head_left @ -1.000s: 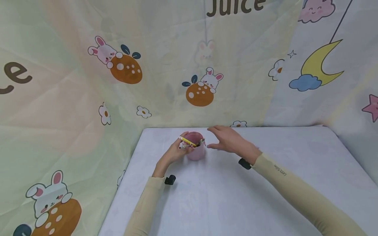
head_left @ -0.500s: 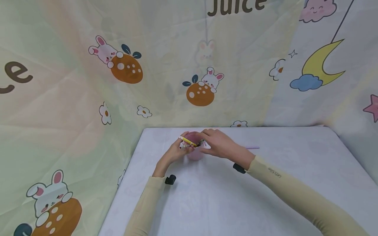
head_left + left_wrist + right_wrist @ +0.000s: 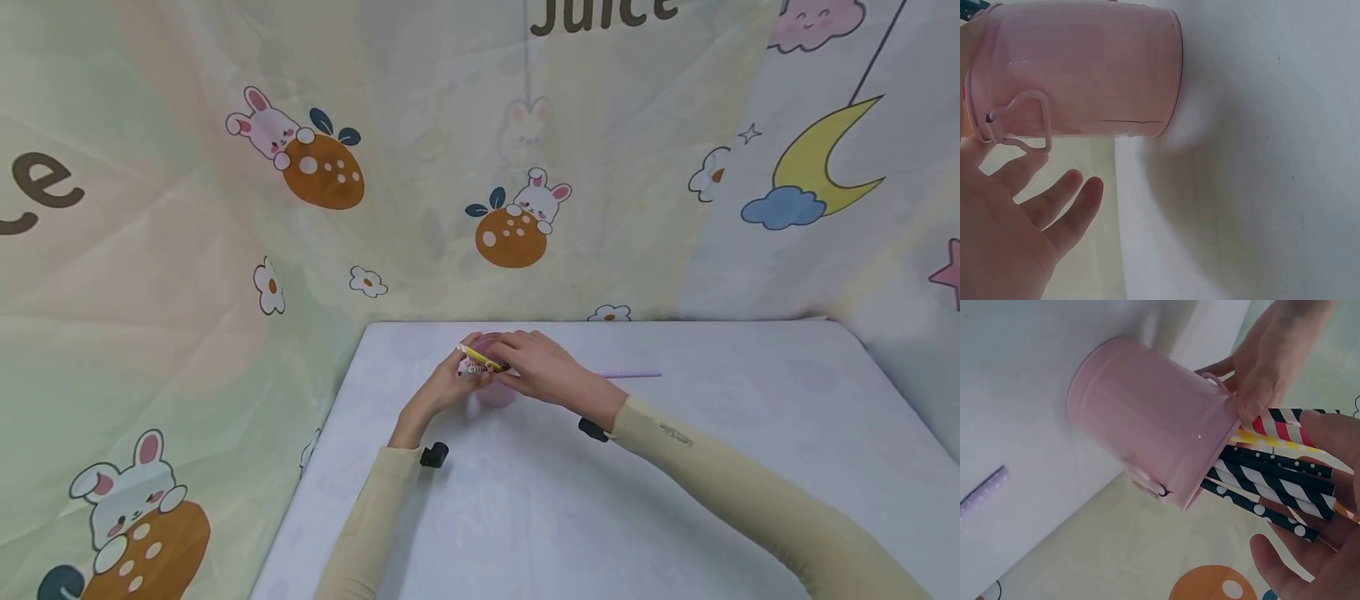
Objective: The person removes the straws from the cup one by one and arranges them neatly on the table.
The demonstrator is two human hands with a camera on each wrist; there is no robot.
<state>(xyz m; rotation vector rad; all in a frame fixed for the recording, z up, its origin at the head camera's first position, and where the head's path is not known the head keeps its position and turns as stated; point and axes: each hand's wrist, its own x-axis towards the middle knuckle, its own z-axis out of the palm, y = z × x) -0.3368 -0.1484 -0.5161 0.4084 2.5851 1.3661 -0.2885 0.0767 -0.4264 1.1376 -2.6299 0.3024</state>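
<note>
A pink bucket (image 3: 497, 395) stands near the back of the table, holding several patterned paper straws. My left hand (image 3: 438, 390) grips its rim, the thumb lying at the edge in the right wrist view. In the left wrist view, the other fingers (image 3: 1079, 209) spread loosely beside the small side handle (image 3: 1046, 122). A yellow straw (image 3: 478, 358) leans toward this hand, along with a red-striped straw (image 3: 1279, 430). Over the bucket's mouth, my right hand (image 3: 543, 367) surrounds the tops of dark striped and dotted straws (image 3: 1279, 482), thumb and fingers still spread apart.
A purple dotted straw (image 3: 633, 375) lies on the white table (image 3: 570, 500), right of the bucket. Behind the table's back edge hangs a printed cloth (image 3: 420, 167) with rabbits and flowers. Another cloth side closes off the left.
My right hand has moved left, from beside the bucket to over its mouth and round the straw tops. The purple straw has come into sight. My left hand stays at the rim.
</note>
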